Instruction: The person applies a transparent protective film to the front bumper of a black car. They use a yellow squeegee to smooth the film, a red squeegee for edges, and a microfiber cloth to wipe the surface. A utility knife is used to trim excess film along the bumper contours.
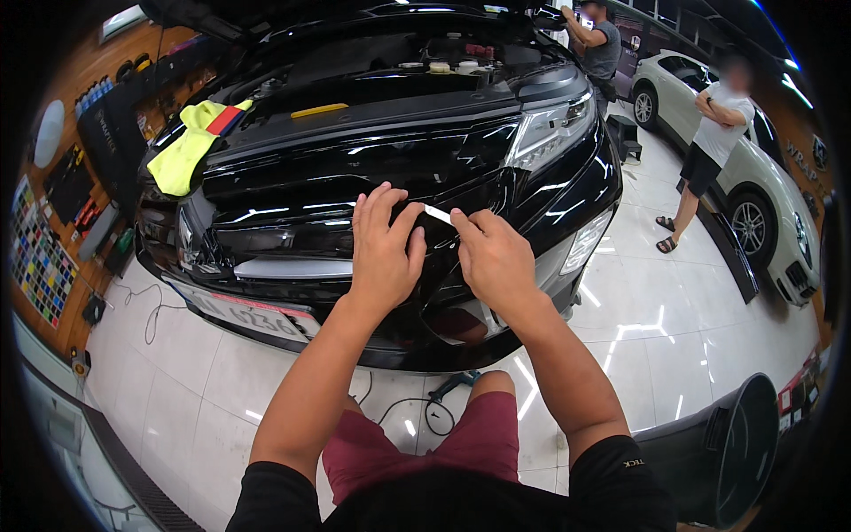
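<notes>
In front of me is the black car's front end (355, 168). My right hand (496, 262) pinches one end of a small flat white strip (439, 214) between thumb and index finger. I cannot make out exactly what kind of tool or piece the strip is. My left hand (386, 248) rests against the glossy grille area with its fingers apart, and its index fingertip is close to the strip's other end. The headlight (557, 129) lies beyond my right hand, and a silver trim bar (292, 269) runs left of my left wrist.
The hood is up over the engine bay. A yellow cloth (182, 160) and a yellow tool (319, 111) lie on the car's front. On the floor are a corded power tool (454, 385) and a black bin (709, 448). Two people stand at right, near a white car (753, 168).
</notes>
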### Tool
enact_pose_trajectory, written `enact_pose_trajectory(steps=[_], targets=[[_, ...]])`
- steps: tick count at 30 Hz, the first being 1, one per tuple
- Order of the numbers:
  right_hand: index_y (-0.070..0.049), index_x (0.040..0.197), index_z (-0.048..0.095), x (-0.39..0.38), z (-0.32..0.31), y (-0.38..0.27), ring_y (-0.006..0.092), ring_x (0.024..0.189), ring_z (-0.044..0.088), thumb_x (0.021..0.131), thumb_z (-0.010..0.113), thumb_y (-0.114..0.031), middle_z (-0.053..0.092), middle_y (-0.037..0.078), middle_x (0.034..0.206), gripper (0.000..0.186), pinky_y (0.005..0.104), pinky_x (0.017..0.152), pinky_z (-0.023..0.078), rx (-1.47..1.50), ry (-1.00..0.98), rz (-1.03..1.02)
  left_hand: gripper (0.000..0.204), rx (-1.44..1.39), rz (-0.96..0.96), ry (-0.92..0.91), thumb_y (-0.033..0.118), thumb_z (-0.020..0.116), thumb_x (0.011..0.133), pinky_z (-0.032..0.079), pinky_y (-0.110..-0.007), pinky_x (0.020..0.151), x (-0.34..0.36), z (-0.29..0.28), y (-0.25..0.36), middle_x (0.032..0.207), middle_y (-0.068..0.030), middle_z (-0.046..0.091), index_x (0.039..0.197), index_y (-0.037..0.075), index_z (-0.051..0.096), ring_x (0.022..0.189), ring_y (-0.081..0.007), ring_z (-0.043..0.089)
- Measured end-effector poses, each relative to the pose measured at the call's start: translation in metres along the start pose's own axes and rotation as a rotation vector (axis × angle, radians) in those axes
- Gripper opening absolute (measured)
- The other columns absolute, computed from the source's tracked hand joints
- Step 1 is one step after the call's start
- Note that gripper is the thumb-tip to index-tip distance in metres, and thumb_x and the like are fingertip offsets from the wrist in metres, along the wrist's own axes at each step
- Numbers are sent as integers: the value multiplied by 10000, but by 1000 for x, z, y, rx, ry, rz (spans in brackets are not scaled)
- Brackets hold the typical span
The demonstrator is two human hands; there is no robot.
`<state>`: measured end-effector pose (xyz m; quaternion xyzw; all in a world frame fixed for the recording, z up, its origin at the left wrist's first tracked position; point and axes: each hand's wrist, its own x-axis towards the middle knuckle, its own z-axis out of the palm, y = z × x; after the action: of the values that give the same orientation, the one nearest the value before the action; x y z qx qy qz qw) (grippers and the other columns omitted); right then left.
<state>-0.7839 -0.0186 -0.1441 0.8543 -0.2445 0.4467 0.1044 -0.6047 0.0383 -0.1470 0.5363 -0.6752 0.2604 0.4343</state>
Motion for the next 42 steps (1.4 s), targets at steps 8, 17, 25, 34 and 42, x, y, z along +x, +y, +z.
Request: enact_pose_trajectory(steps=[8,17,25,34,42], targets=[[-35,1189,665,-4,6,0,250,807,624,778,705,-47,606,76,944,414,340,657,540,39,68,-24,231,-10,-35,17,50,651,841,319,-513,1097,4,-4,2,1212,-131,576,1071,57,671,1258,-369,487],[-44,1171,674,0,7,5,241,789,633,793,698,-42,617,61,930,379,348,645,546,109,65,16,172,113,229,12,4,673,825,431,-398,827,27,-5,-8,962,-79,626,992,39,645,934,-273,569],[-52,1151,684,-3,-8,14,270,769,638,844,655,-49,614,93,901,308,381,664,537,195,27,123,238,167,266,-224,5,619,854,468,-406,806,46,-15,-5,931,-134,621,1091,5,592,914,-303,591],[13,1169,675,-42,-31,31,156,693,560,922,590,2,607,98,834,261,270,635,448,483,171,453,202,-152,-34,-728,42,555,902,474,-349,706,97,-37,-8,794,-134,594,1094,-18,580,726,-244,579],[16,1146,679,-65,-32,31,200,690,593,914,596,-19,636,116,855,249,288,646,468,524,185,540,291,-84,-110,-1025,98,562,868,471,-302,754,135,-43,-18,840,-49,586,1127,-14,631,782,-140,548]])
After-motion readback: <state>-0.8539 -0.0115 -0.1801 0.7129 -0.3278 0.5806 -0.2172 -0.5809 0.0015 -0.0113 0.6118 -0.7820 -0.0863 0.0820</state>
